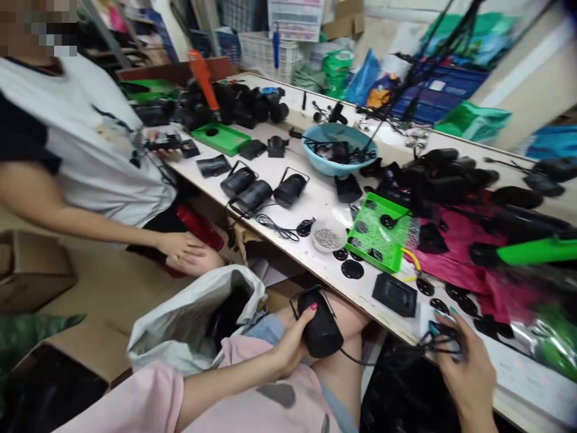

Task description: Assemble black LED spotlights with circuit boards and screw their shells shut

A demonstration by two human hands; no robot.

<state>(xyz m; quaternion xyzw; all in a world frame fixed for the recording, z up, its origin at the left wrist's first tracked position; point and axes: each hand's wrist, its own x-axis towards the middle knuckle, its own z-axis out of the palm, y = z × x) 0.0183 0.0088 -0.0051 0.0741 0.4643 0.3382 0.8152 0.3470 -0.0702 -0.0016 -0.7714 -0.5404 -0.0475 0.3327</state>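
My left hand (292, 341) hugs the black spotlight (324, 338), maybe to steady it; right of it, my right hand (471, 359) holds the bunched cord (444, 343) (fewer tangles, I guess).

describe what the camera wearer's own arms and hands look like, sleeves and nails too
The left arm wears a loose, pale pink sleeve that leaves the forearm bare. The left hand is ungloved, with a pinkish-red thumbnail. The right hand is also ungloved, with teal fingernails; its sleeve is out of view. No watch or bracelet shows on either wrist.
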